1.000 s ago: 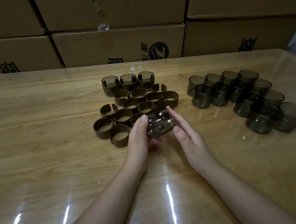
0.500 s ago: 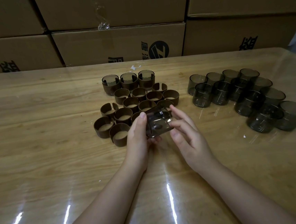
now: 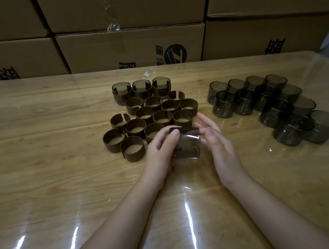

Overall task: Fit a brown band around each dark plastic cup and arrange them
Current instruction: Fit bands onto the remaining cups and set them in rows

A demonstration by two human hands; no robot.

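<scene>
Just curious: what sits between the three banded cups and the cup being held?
A cluster of loose brown bands, empty on the table; the head view shows it.

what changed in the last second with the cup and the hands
The dark cup held in the left hand has turned: its base faced the camera, now its side wall does. The right hand, whose fingers curled against the cup, has straightened them beside it; whether it still touches is unclear. The three banded cups, loose brown bands and bare cups stayed put.
</scene>
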